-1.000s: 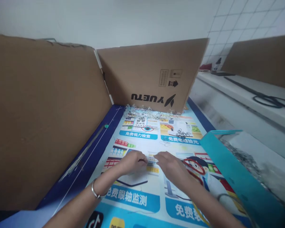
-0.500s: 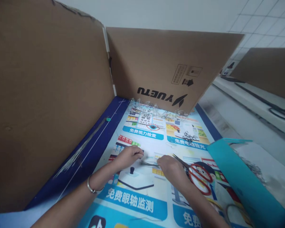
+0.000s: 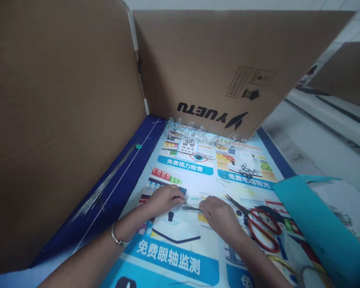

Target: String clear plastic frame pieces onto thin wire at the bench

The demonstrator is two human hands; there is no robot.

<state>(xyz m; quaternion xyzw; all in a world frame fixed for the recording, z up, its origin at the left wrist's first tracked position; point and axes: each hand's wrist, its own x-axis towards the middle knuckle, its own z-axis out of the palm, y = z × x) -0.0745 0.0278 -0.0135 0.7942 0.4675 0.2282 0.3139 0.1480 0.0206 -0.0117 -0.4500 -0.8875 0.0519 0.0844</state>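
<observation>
My right hand (image 3: 217, 214) is closed in a pinch on a small bundle of thin wires (image 3: 191, 207), whose ends stick out to the left just above the printed sheet. Facing it, my left hand (image 3: 168, 198), with a silver bangle on the wrist, has its fingertips pressed together; what they hold, if anything, is too small to make out. Scissors (image 3: 255, 224) with red handles lie right beside my right hand, blades pointing away to the upper left.
Cardboard panels (image 3: 78, 100) wall the left and back. A long wire bundle (image 3: 105, 184) with a green tie lies at left. Dark small rings (image 3: 247, 171) and clear plastic bits (image 3: 216, 139) lie farther back. A teal box (image 3: 312, 224) stands at right; yellow handles (image 3: 283, 264) show below.
The view has shifted, so the back panel appears higher and larger. My hands stay facing each other, and more of the wire ends shows between them.
</observation>
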